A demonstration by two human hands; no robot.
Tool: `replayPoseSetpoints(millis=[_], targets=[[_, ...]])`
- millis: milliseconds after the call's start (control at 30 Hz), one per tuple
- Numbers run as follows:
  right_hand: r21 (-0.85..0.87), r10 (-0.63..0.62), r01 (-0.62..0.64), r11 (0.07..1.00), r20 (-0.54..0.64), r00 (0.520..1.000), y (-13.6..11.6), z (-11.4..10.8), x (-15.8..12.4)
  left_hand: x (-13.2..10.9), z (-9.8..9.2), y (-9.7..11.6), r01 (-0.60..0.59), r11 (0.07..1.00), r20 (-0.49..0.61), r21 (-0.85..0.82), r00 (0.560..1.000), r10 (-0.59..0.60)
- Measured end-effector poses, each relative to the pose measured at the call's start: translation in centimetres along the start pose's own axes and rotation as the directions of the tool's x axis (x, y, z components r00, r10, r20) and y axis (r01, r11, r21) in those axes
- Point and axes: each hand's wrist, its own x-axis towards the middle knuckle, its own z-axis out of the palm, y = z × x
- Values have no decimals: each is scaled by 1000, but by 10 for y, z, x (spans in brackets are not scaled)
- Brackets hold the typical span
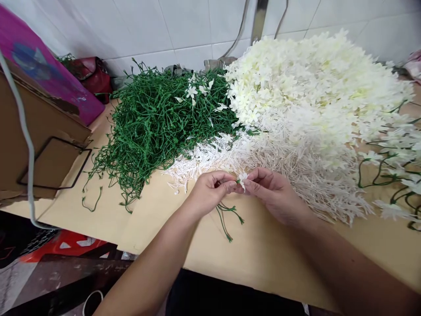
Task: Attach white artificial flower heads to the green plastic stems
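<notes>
Inside the worktop's (243, 263) front edge, left hand (208, 191) pinches a partly hidden green stem (237, 181) pointing right; right hand (276, 193) pinches a white flower (242, 177).

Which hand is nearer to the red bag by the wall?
Left. The left hand is in front of the red bag and to its right; the right hand is farther right.

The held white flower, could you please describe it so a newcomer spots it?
In front of the big pale flower heap, the left hand and right hand nearly meet. Between them is the white artificial flower, the only one pinched by fingers.
</notes>
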Motion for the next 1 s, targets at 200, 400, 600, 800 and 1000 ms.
replayPoseSetpoints(millis=[200, 400, 600, 800, 1000], targets=[[29, 0, 1, 1000, -27, 1000, 2, -3, 0, 0, -2, -2, -13, 999, -15, 41, 1000, 14], [-330, -143, 119, 937, -49, 989, 3, -2, -2, 1, 2, -3, -25, 991, -25, 134, 999, 28], [-440, -217, 183, 879, -28, 976, 8, 3, -5, 3, 3, -5, 15, 990, -34, 141, 999, -11], [-394, -179, 163, 905, -5, 984, 12, 0, -4, 2, -1, -4, 6, 998, -4, 66, 1000, -6], [-399, -153, 144, 906, 10, 988, 13, -5, -2, 1, -3, -7, -42, 988, 17, 147, 999, 40]])
